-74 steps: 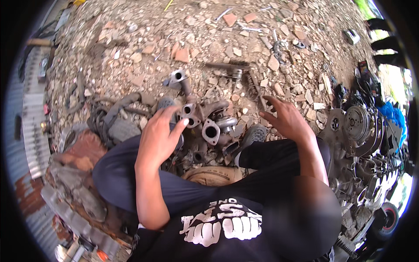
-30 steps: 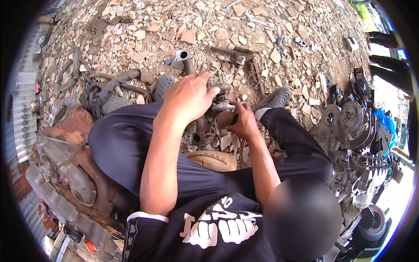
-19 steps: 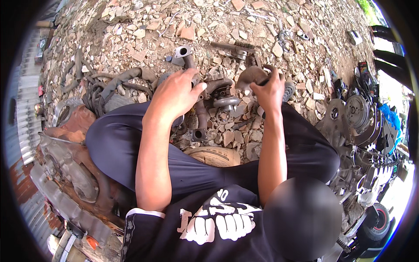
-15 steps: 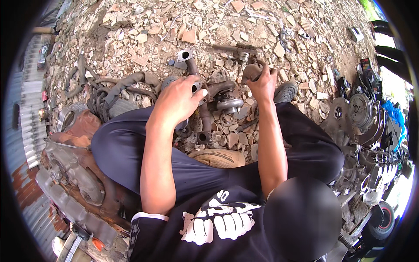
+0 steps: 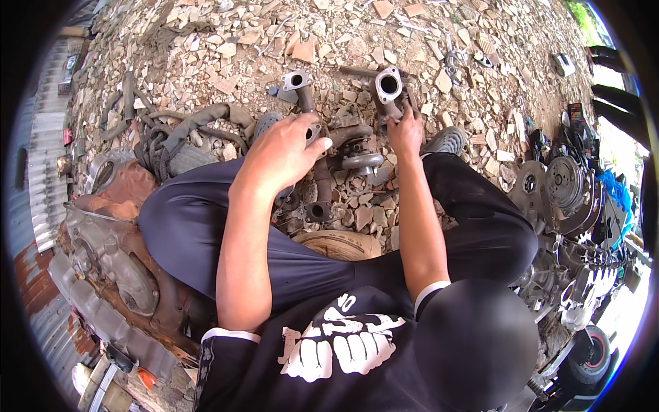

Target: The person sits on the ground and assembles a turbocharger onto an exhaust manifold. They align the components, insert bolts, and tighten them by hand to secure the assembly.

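My left hand [image 5: 280, 154] is closed on a rusty brown exhaust manifold [image 5: 306, 101]. One flanged end points away from me, and another end shows below the hand, nearer my lap. Beside it on the right, a turbocharger [image 5: 362, 162] stands over the stones; whether it is joined to the manifold I cannot tell. My right hand [image 5: 407, 132] grips a short pipe elbow [image 5: 388, 108] by its lower part, its wide flange and round opening tilted up toward me. The fingers of that hand are partly hidden behind the pipe.
Broken stones and tile pieces cover the ground [image 5: 226, 49]. Dark hoses [image 5: 165, 137] lie at left, above a pile of metal engine parts [image 5: 130, 268]. Brake discs [image 5: 566, 185] and more parts sit at right. A worn tire [image 5: 336, 242] lies before my lap. Wrenches [image 5: 449, 58] lie farther off.
My right hand has turned the pipe elbow so its flange opening faces up, and has moved slightly left. My left hand keeps its hold on the manifold.
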A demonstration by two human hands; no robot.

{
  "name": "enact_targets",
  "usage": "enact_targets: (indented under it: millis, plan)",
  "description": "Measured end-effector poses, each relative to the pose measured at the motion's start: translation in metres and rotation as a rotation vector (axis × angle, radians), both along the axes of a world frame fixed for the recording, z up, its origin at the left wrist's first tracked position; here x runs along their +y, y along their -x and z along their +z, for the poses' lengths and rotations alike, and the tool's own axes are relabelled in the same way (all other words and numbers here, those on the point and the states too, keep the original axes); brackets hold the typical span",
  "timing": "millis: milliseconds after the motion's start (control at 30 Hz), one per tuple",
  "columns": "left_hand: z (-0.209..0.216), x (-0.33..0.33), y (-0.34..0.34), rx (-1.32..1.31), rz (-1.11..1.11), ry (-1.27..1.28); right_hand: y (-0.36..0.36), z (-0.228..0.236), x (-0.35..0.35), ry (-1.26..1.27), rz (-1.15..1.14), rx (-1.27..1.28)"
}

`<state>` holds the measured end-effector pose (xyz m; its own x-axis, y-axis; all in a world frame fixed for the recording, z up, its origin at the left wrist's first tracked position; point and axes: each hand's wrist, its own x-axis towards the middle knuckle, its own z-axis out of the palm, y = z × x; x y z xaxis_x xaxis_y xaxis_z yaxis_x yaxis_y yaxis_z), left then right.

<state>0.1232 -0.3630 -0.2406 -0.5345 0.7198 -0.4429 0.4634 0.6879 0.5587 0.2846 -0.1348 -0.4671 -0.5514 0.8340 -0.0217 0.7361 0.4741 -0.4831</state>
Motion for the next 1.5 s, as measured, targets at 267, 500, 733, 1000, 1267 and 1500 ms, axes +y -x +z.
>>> enact_targets:
  millis: [267,500,733,1000,1267,1500]
  plan:
    - [-0.006,-0.007,0.0,0.045,0.007,-0.007,-0.015,0.001,-0.139,0.448,0.592,-0.461]
    - [0.0,-0.004,-0.003,0.052,0.011,-0.054,-0.041,0.013,-0.209,0.533,0.758,-0.757]
    - [0.007,-0.002,-0.007,-0.005,-0.033,0.0,-0.049,-0.004,-0.246,0.05,1.14,-0.695]
    - [0.016,0.006,-0.005,-0.022,-0.034,0.004,-0.038,0.031,-0.199,0.133,1.185,-0.646]
    - [0.039,0.001,-0.004,0.076,0.069,-0.137,-0.021,0.118,-0.091,0.271,0.853,-0.166]
    - [0.034,-0.014,0.001,0.274,0.112,-0.277,-0.021,0.123,-0.013,0.237,0.55,0.26]
